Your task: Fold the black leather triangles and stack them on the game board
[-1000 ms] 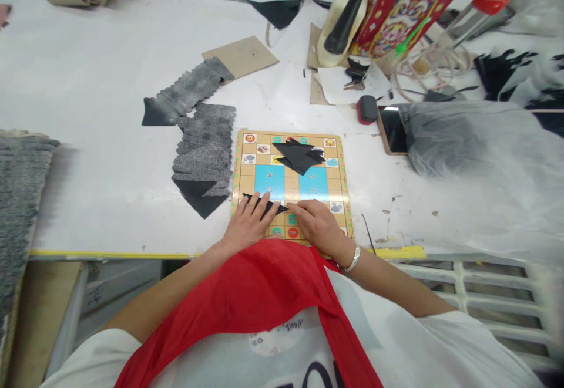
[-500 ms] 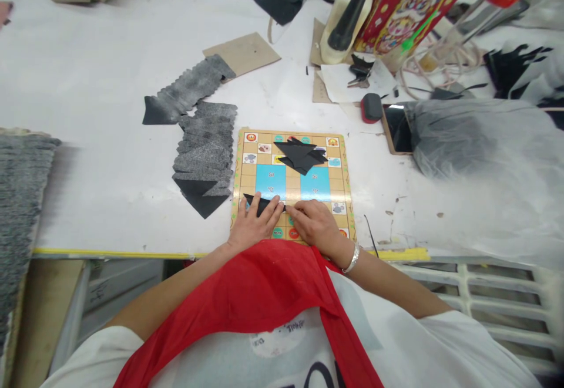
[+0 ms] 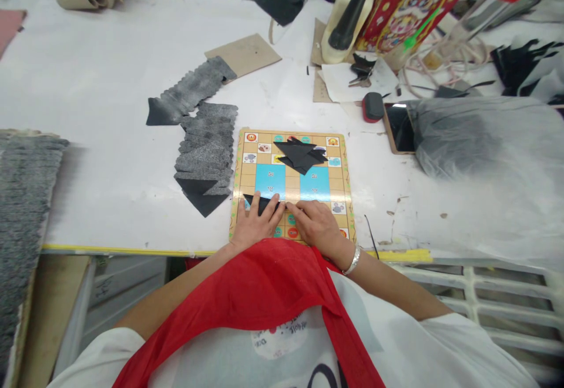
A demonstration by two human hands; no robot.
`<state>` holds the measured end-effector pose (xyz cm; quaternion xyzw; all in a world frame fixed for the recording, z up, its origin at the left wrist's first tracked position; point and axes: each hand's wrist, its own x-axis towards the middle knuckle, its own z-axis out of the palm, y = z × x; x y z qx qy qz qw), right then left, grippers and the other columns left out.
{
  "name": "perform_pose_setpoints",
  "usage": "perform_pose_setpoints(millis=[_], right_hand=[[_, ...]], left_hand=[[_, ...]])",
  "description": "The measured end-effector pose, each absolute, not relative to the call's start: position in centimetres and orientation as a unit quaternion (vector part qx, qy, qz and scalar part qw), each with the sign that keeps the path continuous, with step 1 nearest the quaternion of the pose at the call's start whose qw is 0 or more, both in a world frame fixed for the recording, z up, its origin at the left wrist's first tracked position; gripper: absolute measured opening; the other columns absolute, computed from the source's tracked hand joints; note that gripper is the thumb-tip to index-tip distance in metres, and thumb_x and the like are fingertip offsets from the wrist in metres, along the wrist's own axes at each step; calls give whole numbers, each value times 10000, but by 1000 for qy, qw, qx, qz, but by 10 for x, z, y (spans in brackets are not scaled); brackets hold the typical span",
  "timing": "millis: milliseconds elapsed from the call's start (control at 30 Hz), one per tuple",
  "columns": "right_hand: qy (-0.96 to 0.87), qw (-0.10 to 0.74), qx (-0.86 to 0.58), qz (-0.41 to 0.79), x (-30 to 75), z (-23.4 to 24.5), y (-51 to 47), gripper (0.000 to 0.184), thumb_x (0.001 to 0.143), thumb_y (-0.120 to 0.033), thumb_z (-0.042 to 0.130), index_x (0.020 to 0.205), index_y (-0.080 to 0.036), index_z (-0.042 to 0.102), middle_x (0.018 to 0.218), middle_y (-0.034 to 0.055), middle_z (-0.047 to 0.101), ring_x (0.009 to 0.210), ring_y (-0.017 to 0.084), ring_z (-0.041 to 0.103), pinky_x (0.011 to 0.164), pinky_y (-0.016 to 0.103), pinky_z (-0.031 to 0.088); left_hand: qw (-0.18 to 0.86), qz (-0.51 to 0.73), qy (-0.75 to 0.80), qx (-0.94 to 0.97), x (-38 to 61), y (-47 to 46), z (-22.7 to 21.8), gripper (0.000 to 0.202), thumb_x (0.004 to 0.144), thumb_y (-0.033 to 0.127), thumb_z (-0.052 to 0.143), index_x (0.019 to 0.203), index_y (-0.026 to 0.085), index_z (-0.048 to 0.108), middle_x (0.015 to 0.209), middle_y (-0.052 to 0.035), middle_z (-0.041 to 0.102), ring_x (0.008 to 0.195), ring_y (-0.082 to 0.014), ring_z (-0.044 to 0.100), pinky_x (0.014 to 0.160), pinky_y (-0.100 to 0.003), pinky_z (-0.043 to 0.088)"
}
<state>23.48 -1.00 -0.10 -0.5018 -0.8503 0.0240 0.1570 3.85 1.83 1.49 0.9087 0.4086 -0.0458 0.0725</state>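
Observation:
A colourful game board with animal pictures lies flat at the table's front edge. On its lower left, a narrow black triangular piece lies under my left hand, whose fingers are spread and press it down. My right hand rests on the board beside it, thumb and fingers pinched together at the piece's right tip. Whether anything is between those fingertips is too small to see. Higher on the board sits a small pile of black triangular pieces.
Left of the board are overlapping rows of grey-black pieces, near a beige board. To the right lie a phone, a red-black case and a plastic-wrapped bundle. A red box stands behind.
The view has shifted very slightly. Both hands keep nearly the same places, with my right fingertips a touch farther from the left hand's fingers.

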Motion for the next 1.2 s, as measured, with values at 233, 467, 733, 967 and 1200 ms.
perform_pose_setpoints(millis=[233, 467, 733, 967, 1200], right_hand=[[-853, 77, -517, -7, 227, 9, -11, 312, 899, -157, 454, 1191, -117, 556, 1009, 131, 583, 859, 241, 445, 716, 369, 354], [-797, 124, -591, -13, 236, 1, -17, 323, 894, -129, 414, 1190, -124, 544, 1026, 131, 580, 896, 242, 482, 759, 365, 400], [-818, 150, -555, 14, 208, 6, -11, 373, 891, -150, 425, 1254, -117, 502, 1127, 137, 574, 992, 241, 474, 828, 359, 380], [-862, 23, -506, -27, 203, 21, -2, 375, 879, -179, 468, 1232, -62, 523, 1085, 168, 576, 916, 265, 457, 783, 389, 344], [-868, -21, -493, -47, 213, 27, -11, 415, 876, -114, 430, 1284, -65, 477, 1134, 156, 562, 944, 265, 458, 795, 385, 328]], left_hand=[[70, -59, 417, 904, 44, 16, 19, 621, 867, 460, 499, 1433, 286, 311, 1508, -101, 266, 1315, -482, 266, 930, -736, 280], [66, -51, 430, 899, 48, 14, 21, 559, 884, 415, 489, 1415, 338, 333, 1507, -78, 277, 1309, -483, 277, 924, -738, 278], [57, -18, 444, 894, 43, 11, 7, 688, 869, 536, 417, 1434, 157, 313, 1495, -131, 282, 1352, -412, 247, 1030, -637, 245], [41, -11, 436, 899, 26, 20, 4, 715, 861, 523, 383, 1413, 73, 318, 1486, -176, 274, 1369, -285, 279, 1089, -493, 223], [10, 17, 468, 883, -6, 20, 4, 748, 857, 559, 364, 1411, 58, 322, 1475, -169, 295, 1358, -285, 304, 1101, -482, 190]])
